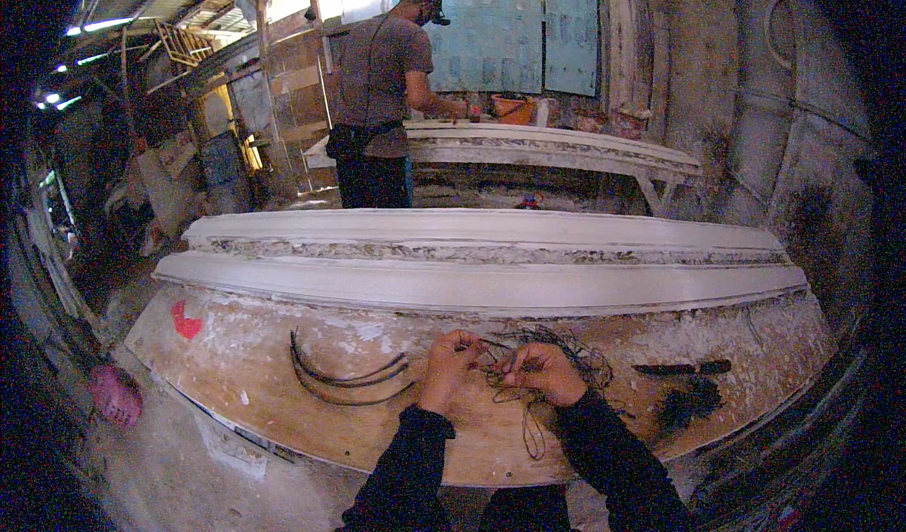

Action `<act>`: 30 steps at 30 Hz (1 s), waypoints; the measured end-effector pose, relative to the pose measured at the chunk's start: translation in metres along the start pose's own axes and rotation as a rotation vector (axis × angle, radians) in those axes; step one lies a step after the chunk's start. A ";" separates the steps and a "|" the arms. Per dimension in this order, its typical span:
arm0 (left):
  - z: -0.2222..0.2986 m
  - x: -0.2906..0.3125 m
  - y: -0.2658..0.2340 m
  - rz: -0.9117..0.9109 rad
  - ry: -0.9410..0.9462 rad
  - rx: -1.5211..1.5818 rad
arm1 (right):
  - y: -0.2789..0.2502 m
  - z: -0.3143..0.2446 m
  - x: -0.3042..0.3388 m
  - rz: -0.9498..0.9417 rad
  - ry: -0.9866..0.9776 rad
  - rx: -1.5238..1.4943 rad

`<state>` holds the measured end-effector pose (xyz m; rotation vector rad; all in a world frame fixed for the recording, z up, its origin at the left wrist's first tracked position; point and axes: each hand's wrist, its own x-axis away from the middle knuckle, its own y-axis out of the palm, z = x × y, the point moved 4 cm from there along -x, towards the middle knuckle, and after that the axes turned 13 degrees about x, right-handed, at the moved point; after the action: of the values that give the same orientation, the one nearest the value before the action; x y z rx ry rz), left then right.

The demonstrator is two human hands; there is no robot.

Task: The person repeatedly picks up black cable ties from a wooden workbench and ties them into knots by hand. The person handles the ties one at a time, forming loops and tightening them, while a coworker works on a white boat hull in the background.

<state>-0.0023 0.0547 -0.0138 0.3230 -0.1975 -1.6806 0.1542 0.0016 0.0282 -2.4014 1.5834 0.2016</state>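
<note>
My left hand (pixel 450 370) and my right hand (pixel 547 373) are close together over the near part of the wooden table (pixel 283 428). Both pinch a thin dark cord (pixel 493 345), whose short stretch runs between the fingertips. It appears to belong to the tangled cord (pixel 583 360) beside and behind my right hand. A loose loop (pixel 534 435) hangs toward the table's near edge. Left of my left hand lie several curved dark strips (pixel 344 379). On the right are a dark knife (pixel 681 368) and a bristly black clump (pixel 689 404).
Two long white mouldings (pixel 491 279) lie across the table's far side. Beyond them a person (pixel 382 79) works at a second bench (pixel 557 150) with an orange bucket (pixel 513 109). A red patch (pixel 186 321) marks the table; a pink object (pixel 115 394) is off its left edge.
</note>
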 end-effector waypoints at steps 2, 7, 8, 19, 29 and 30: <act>-0.002 0.000 0.003 -0.067 -0.029 0.140 | -0.006 0.005 -0.003 0.079 0.068 0.047; -0.004 0.005 0.013 -0.273 -0.158 0.036 | -0.023 0.012 -0.003 0.333 0.099 0.370; -0.006 0.007 0.014 -0.299 -0.180 0.019 | -0.025 0.014 -0.004 0.378 0.078 0.423; -0.014 0.021 0.035 -0.677 -0.286 0.154 | -0.044 0.011 -0.005 0.673 -0.158 0.584; -0.002 -0.008 -0.019 0.224 0.136 0.001 | -0.026 0.002 -0.005 0.364 -0.101 0.515; 0.001 -0.008 -0.022 0.302 0.175 0.043 | -0.020 0.000 -0.003 0.275 -0.086 0.514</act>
<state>-0.0226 0.0653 -0.0192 0.4475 -0.1443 -1.3437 0.1717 0.0120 0.0316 -1.7673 1.6742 -0.0495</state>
